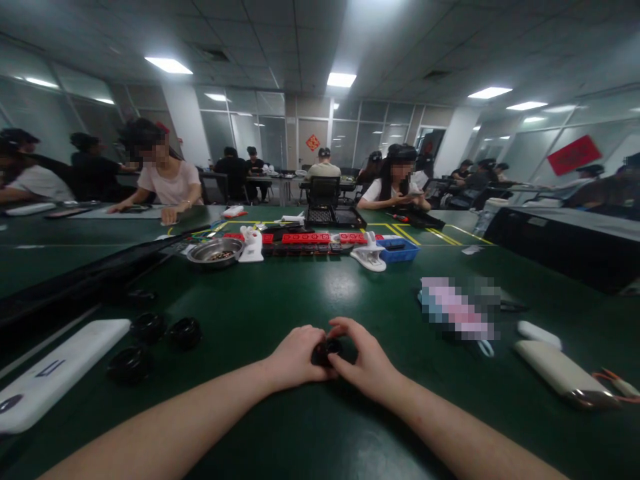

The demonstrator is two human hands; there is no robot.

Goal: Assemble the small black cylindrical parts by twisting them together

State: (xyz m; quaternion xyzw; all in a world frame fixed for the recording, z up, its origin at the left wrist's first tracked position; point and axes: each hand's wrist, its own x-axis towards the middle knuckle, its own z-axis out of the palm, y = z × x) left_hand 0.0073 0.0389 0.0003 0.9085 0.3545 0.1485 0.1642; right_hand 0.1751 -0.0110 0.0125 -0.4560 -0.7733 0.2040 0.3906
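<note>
Just above the green table, my left hand [296, 355] is closed around a small, round black part [332, 348]. My right hand [369, 359] curls in from the other side, with its thumb and fingers on the same part. Fingers hide much of it, so its exact kind does not show. Off to the left on the table sit three similar glossy black round pieces: one at the back [148, 327], one beside it [185, 333] and one nearer me [129, 365].
Ahead stand a metal bowl [207, 252] of small parts, white clamps [369, 253], a red strip [305, 238] and a blue bin [399, 249]. A white device [65, 370] lies left; a beige case [560, 370] and a black box [575, 247] are right. People sit opposite.
</note>
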